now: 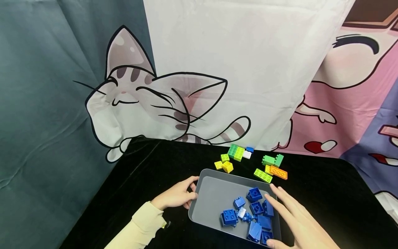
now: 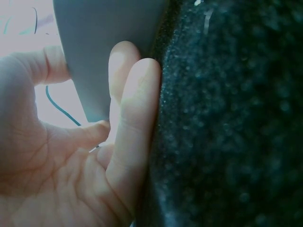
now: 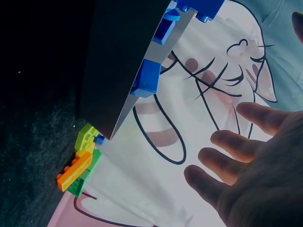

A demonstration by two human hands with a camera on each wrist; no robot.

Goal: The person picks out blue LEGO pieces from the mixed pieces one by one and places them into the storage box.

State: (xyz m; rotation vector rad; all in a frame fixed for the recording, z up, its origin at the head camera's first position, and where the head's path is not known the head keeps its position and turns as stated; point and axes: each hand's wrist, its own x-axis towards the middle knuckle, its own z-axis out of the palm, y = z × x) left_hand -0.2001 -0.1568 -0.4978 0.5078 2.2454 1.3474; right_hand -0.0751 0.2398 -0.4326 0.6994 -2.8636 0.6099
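A grey tray (image 1: 214,193) lies on the black cloth, with several blue bricks (image 1: 230,217) gathered in its right half and a pale brick (image 1: 241,212) among them. My left hand (image 1: 177,193) holds the tray's left edge. Seen from the left wrist, two fingers (image 2: 137,94) lie against the tray's underside (image 2: 99,56), while the thumb and another finger touch its rim. Over the tray's right edge hovers my right hand (image 1: 295,218), fingers spread and holding nothing. The right wrist view shows those fingers (image 3: 232,137) apart from the tray wall (image 3: 128,61).
Beyond the tray's far edge lie yellow bricks (image 1: 227,167), green bricks (image 1: 233,151), a white brick (image 1: 247,154) and a small blue brick (image 1: 250,149). Farther right are an orange brick (image 1: 278,172) and a lime brick (image 1: 263,175). A printed cat curtain (image 1: 186,38) hangs behind the table (image 1: 149,166).
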